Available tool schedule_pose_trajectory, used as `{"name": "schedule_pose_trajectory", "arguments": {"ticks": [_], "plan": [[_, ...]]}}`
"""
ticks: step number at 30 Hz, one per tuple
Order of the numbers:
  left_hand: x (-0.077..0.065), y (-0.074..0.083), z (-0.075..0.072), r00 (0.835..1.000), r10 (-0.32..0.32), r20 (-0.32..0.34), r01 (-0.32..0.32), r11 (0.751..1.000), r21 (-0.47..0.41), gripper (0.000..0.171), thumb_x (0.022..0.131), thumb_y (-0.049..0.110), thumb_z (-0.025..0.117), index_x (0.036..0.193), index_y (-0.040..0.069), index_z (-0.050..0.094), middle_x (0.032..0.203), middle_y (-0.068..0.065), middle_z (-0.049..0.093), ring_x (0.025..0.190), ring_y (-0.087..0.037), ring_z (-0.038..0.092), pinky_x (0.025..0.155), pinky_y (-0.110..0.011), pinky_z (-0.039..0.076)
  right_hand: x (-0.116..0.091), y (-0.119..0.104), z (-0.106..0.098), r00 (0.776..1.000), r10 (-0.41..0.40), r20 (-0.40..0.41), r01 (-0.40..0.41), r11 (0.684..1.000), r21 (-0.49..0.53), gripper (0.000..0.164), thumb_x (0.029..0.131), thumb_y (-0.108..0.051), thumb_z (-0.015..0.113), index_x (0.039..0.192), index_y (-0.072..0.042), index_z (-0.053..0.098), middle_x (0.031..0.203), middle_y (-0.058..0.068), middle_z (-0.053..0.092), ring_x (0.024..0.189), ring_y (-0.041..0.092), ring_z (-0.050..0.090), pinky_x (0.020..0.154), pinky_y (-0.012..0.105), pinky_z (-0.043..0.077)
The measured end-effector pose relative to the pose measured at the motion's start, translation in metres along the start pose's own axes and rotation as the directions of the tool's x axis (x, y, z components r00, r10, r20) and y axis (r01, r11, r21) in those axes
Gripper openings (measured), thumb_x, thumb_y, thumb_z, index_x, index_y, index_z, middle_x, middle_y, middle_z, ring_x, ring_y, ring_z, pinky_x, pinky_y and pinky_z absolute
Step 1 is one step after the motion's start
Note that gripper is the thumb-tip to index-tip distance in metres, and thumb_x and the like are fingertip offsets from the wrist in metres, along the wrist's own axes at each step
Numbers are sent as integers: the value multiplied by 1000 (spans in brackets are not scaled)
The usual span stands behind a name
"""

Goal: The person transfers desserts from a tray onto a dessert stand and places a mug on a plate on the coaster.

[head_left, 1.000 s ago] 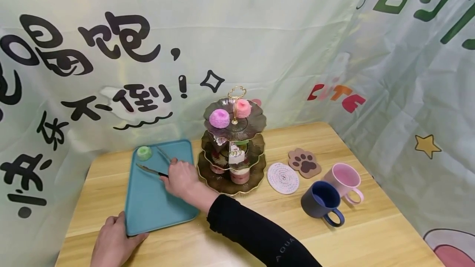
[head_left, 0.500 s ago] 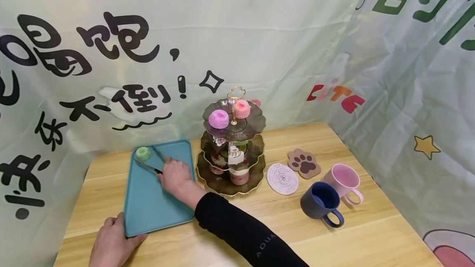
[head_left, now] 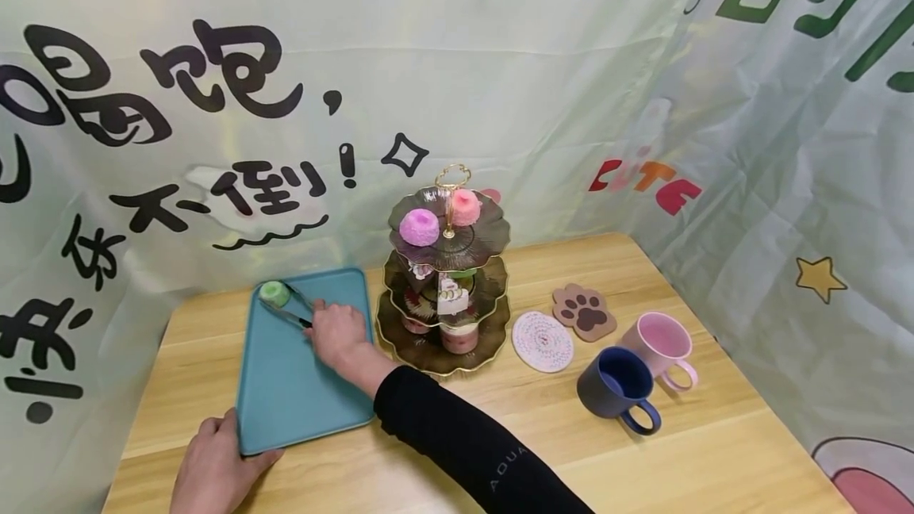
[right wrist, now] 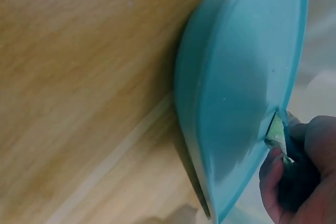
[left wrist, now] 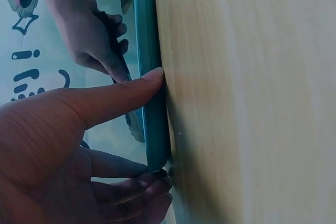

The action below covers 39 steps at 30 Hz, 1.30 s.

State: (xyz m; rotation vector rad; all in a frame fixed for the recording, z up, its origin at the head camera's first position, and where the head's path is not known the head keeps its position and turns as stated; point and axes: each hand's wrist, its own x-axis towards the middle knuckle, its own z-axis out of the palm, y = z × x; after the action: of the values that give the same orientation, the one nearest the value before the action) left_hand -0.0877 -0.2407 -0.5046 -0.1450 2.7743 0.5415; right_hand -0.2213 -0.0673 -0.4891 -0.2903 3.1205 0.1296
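On the teal tray (head_left: 300, 395), a small green cake (head_left: 274, 293) sits in the far left corner. My right hand (head_left: 339, 335) holds metal tongs (head_left: 289, 315) by their black handle, low over the tray. The two tong arms reach to either side of the cake, their ends right at it. At the tray's near left corner, my left hand (head_left: 217, 462) grips the edge. The left wrist view shows its thumb on the tray's side wall (left wrist: 148, 51) and the fingers round the corner. In the right wrist view the right hand (right wrist: 320, 166) partly hides the tongs.
Right of the tray stands a three-tier cake stand (head_left: 444, 363) with a purple cake (head_left: 419, 228), a pink cake (head_left: 465, 207) and several desserts below. Farther right lie a round coaster (head_left: 543, 342) and a paw coaster (head_left: 584, 312), beside a blue mug (head_left: 616, 383) and pink mug (head_left: 660, 343).
My right hand has moved the tongs left and slightly away from me, so their arms now flank the green cake. The left hand keeps its grip on the tray corner.
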Motion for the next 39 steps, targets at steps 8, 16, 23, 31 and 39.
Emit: {"name": "schedule_pose_trajectory", "arguments": {"ticks": [8, 16, 23, 31, 39], "plan": [[-2, 3, -1, 1000, -12, -1, 12, 1000, 4, 108, 80, 45, 93, 141, -26, 38, 113, -40, 51, 101, -48, 59, 89, -63, 53, -11, 9, -15, 998, -61, 14, 61, 998, -2, 46, 103, -65, 53, 128, -29, 67, 91, -7, 75, 71, 12, 70, 56, 25, 57], [-1, 2, -1, 999, -35, 27, 34, 999, 15, 110, 80, 47, 92, 141, -27, 38, 113, -40, 51, 102, -50, 59, 91, -64, 52, -41, 32, -36, 997, -82, 11, 81, 997, 15, 45, 101, -65, 58, 122, -27, 70, 90, -3, 74, 75, 14, 72, 55, 28, 58], [-3, 1, -1, 999, -33, 23, 32, 999, 20, 109, 78, 49, 93, 139, -26, 41, 110, -38, 52, 98, -47, 59, 89, -62, 53, -76, 52, -63, 983, -177, -44, 177, 984, -8, 49, 101, -65, 59, 124, -24, 73, 79, -3, 72, 66, 14, 69, 47, 27, 53], [-3, 1, 0, 1000, -25, 3, 25, 1000, 15, 110, 78, 49, 93, 139, -26, 40, 111, -38, 52, 99, -48, 59, 89, -62, 53, -115, 86, -104, 951, -280, -135, 282, 959, -1, 45, 101, -63, 61, 113, -21, 71, 64, -2, 61, 56, 18, 65, 40, 27, 46], [-3, 1, -2, 1000, -18, 13, 17, 1000, 18, 111, 77, 49, 93, 137, -27, 41, 109, -37, 53, 98, -47, 60, 89, -62, 53, -154, 141, -146, 908, -317, -273, 375, 906, 196, 45, 99, -52, 71, 122, -13, 72, 66, -4, 59, 55, 14, 60, 41, 28, 40]]}}
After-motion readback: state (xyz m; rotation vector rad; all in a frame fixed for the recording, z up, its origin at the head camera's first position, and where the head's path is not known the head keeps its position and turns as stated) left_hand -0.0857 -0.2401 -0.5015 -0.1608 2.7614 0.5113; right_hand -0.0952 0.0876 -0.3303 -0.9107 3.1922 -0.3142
